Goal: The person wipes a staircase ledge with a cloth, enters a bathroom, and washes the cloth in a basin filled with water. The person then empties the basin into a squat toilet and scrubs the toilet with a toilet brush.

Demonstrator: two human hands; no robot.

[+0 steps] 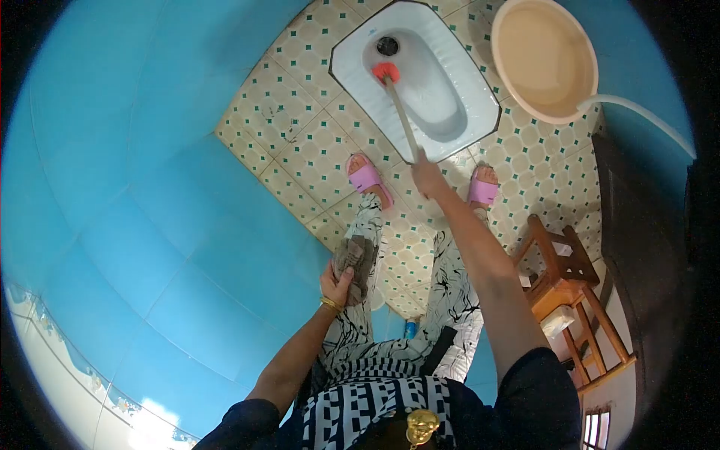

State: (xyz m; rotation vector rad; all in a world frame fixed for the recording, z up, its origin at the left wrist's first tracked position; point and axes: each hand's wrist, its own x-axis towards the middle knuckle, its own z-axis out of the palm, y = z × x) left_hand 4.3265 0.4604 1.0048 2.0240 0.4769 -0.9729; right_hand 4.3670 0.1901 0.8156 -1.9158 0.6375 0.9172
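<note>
My right hand [429,177] is wrapped round the end of a long-handled toilet brush [403,116]. Its red head [386,73] rests inside the bowl of a white squat toilet [472,112], just below the dark drain hole [387,46]. My left hand [337,283] grips a crumpled grey-brown cloth [355,264] beside my left leg. The toilet is set into the tiled floor [300,172], ahead of my feet.
A large beige basin [544,64] stands right of the toilet, with a white hose [645,112] at its rim. A wooden chair [562,281] is at my right, near a dark panel [637,247]. Blue tiled walls [172,210] close in the left. Pink slippers [364,177] are on my feet.
</note>
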